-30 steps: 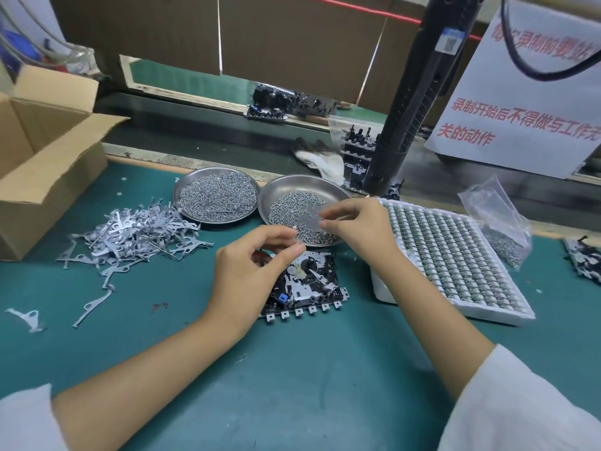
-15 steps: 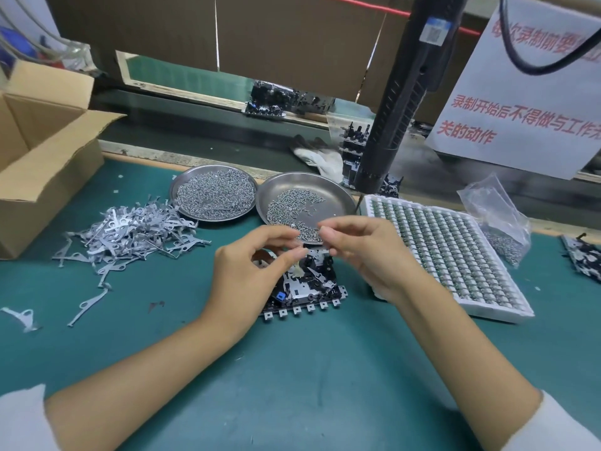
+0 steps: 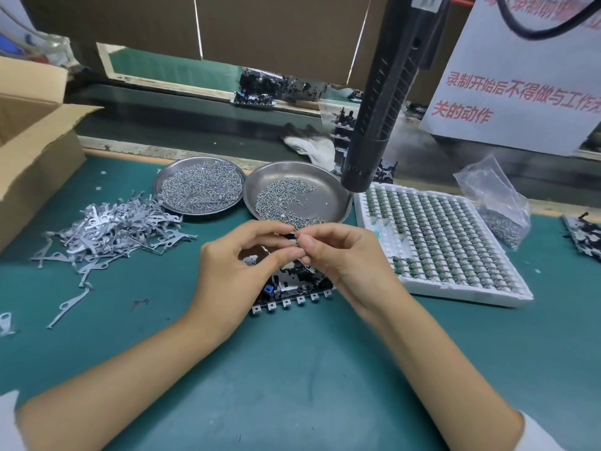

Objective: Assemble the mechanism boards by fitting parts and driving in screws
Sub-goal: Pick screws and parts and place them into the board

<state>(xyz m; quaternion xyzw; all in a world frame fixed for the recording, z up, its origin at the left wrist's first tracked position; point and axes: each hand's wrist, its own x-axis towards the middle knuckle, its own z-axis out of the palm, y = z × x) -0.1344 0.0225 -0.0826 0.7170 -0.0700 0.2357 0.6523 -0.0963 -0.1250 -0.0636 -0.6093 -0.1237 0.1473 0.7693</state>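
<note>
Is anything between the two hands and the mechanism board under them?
Nothing visible. The left hand and right hand meet fingertip to fingertip just above the mechanism board, pinching something too small to identify.

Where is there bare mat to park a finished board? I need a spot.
Bare green mat lies near the front edge, between the forearms and below the mechanism board. Crowded: metal levers left, screw dishes behind, white parts tray right.

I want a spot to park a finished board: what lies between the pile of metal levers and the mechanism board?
In the head view, only bare green mat lies between the levers and the board, except the left hand covering the board's left part.
</note>
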